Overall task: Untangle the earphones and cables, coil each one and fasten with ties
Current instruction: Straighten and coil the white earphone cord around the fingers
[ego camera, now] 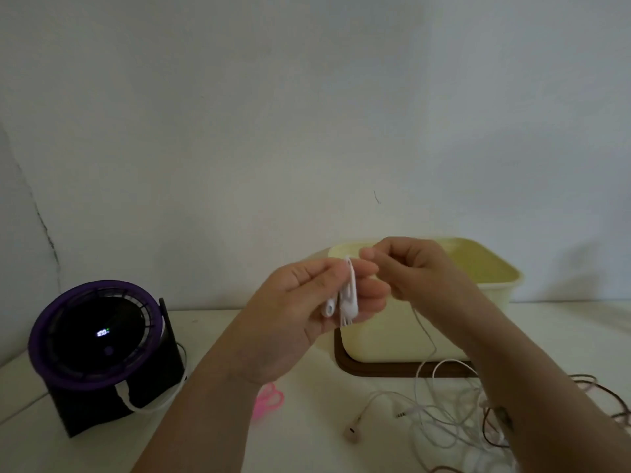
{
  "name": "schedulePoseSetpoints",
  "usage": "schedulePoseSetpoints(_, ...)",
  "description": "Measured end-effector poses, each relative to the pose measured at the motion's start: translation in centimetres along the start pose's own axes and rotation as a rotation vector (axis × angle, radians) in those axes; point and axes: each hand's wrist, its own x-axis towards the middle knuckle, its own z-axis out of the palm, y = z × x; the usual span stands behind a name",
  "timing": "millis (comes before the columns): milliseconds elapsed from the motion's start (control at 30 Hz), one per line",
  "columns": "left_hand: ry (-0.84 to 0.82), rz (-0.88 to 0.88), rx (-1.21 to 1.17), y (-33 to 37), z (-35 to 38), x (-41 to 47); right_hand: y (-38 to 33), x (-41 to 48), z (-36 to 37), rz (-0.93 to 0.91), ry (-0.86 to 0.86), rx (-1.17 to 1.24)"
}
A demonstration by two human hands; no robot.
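Both forearms are raised, hands nearly touching. The left hand grips coiled white earphones between thumb and fingers; the right hand, fingers curled, pinches their cable.

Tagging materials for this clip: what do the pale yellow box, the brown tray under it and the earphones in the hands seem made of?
The box looks like matte pale yellow plastic: rounded moulded corners, smooth rim. The tray is dull dark brown; wood or plastic, I cannot tell. The earphones have glossy white hard-plastic buds and thin, limp, rubbery-looking cable.
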Motion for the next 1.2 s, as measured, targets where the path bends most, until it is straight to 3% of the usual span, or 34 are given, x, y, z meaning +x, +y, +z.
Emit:
schedulePoseSetpoints(167, 0.178, 0.058, -0.343, 0.7, -0.4, 0.6, 0.9, -0.2, 2.5, 0.027, -0.248, -0.238)
schedulePoseSetpoints(300, 0.282, 0.13, -0.208, 0.1, -1.7, 1.0, 0.0, -0.8, 2.8, 0.033, -0.386, -0.401)
schedulePoseSetpoints(567, 0.296, 0.108, 0.416, -1.4, -2.6, 1.0, -3.0, -1.3, 0.8, -0.083, -0.188, -0.328)
schedulePoseSetpoints(767, 0.125, -0.007, 0.487, -1.5, -1.5, 0.5, -2.5, -0.8, 0.0, -0.107, 0.032, -0.248)
schedulePoseSetpoints(867, 0.005, -0.057, 0.333, -1.1, -1.4, 0.3, -1.2, -0.3, 0.1, -0.073, 0.067, -0.21)
schedulePoseSetpoints(967, -0.076, -0.072, -0.007, -0.2, -1.1, 0.0, 0.2, 0.0, 0.8, -0.02, -0.005, -0.117)
schedulePoseSetpoints(1100, 0.089, 0.035, -0.354, 0.8, -0.8, 0.4, 1.0, -0.2, 2.3, 0.02, -0.209, -0.148)
schedulePoseSetpoints(1200, 0.213, 0.118, -0.325, 0.7, -1.6, 0.9, 0.6, -0.7, 3.2, 0.012, -0.354, -0.316)
